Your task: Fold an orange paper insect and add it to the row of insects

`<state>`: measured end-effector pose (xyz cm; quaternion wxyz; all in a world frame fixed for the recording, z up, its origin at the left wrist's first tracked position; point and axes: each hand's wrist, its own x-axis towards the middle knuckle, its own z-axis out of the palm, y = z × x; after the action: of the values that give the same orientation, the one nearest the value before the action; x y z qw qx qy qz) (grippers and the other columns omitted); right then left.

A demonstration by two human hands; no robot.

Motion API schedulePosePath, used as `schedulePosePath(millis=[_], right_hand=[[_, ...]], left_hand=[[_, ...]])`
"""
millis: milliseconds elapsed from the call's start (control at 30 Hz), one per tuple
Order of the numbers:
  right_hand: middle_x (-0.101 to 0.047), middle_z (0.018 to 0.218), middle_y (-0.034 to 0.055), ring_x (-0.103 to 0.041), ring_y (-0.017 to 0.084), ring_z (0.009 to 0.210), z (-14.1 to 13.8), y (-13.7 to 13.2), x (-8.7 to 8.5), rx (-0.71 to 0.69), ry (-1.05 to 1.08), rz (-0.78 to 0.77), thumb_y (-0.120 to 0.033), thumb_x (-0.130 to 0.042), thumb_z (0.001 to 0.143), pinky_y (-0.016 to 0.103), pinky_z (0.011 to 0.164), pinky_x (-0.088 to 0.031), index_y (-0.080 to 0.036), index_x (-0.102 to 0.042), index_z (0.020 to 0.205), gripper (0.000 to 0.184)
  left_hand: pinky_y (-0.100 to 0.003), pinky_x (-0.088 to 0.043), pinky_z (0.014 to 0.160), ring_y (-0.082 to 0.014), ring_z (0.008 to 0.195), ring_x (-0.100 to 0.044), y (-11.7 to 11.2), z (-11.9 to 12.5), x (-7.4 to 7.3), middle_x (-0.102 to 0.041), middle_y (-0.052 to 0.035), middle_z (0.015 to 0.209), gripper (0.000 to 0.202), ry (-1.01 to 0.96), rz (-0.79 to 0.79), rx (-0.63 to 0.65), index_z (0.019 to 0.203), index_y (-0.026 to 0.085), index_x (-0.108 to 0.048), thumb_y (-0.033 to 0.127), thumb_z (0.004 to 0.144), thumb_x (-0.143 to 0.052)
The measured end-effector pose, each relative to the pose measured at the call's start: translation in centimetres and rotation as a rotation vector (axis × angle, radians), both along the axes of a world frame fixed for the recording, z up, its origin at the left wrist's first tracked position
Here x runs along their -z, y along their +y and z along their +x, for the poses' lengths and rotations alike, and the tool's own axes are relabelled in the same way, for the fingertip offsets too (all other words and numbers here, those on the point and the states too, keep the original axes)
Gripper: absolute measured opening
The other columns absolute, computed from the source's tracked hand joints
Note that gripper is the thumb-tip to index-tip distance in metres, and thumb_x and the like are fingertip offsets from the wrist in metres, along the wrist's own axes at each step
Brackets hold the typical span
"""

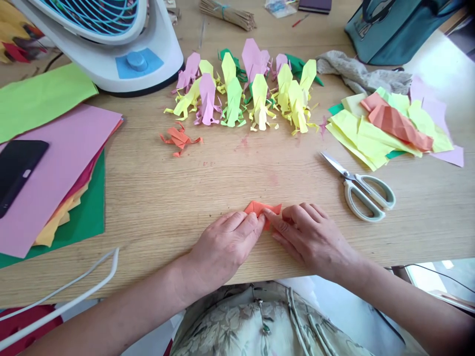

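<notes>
A small folded piece of orange paper [255,206] lies on the wooden table near its front edge, partly hidden under my fingers. My left hand [232,237] is closed over its left and near side, fingertips pressing it down. From the right, my right hand [309,232] presses the paper with an extended index finger, the other fingers curled. An orange folded paper frog [180,139] sits farther back on the left. Beyond it stand several yellow, pink and green folded paper figures [260,96] in a cluster.
Scissors [349,178] lie slightly spread to the right, below a pile of paper scraps [371,133]. At left are stacked coloured sheets [67,163] with a phone [20,170] on top. A fan [144,54], grey cloth [359,71] and teal bag [393,34] stand behind.
</notes>
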<state>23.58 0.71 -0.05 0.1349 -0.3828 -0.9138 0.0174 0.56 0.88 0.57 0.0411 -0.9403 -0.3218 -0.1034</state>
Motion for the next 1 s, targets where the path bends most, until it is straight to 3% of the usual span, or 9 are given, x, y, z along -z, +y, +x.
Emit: schedulePosePath(millis=[433, 800, 1000], right_hand=[[-0.06, 0.094, 0.0096, -0.05, 0.023, 0.08, 0.1, -0.1, 0.2, 0.035, 0.005, -0.055, -0.031, -0.047, 0.099, 0.039, 0.071, -0.041, -0.02, -0.059, 0.132, 0.037], [-0.06, 0.098, 0.0113, -0.048, 0.025, 0.083, 1.2, -0.6, 0.2, 0.13, -0.098, 0.017, -0.042, -0.044, 0.1, 0.039, 0.072, -0.039, -0.015, -0.052, 0.139, 0.048], [-0.053, 0.09, 0.0079, -0.044, 0.022, 0.078, 1.1, -0.2, 0.0, 0.042, -0.083, -0.007, -0.044, -0.039, 0.101, 0.037, 0.074, -0.036, -0.022, -0.051, 0.142, 0.048]], left_hand=[[-0.032, -0.055, 0.095, -0.0205, 0.105, -0.062, -0.6, 0.1, -0.1, -0.067, -0.0142, 0.123, 0.04, 0.035, 0.004, 0.0, 0.134, 0.001, -0.052, 0.004, 0.095, -0.041], [-0.035, -0.055, 0.097, -0.0222, 0.109, -0.057, -0.6, -0.2, 0.4, -0.063, -0.0131, 0.121, 0.042, -0.072, -0.139, -0.033, 0.135, 0.005, -0.052, 0.006, 0.093, -0.049], [-0.037, -0.055, 0.097, -0.0225, 0.112, -0.056, -0.7, 0.0, 0.4, -0.062, -0.0132, 0.125, 0.042, -0.071, -0.132, -0.039, 0.136, 0.007, -0.051, 0.007, 0.094, -0.047]])
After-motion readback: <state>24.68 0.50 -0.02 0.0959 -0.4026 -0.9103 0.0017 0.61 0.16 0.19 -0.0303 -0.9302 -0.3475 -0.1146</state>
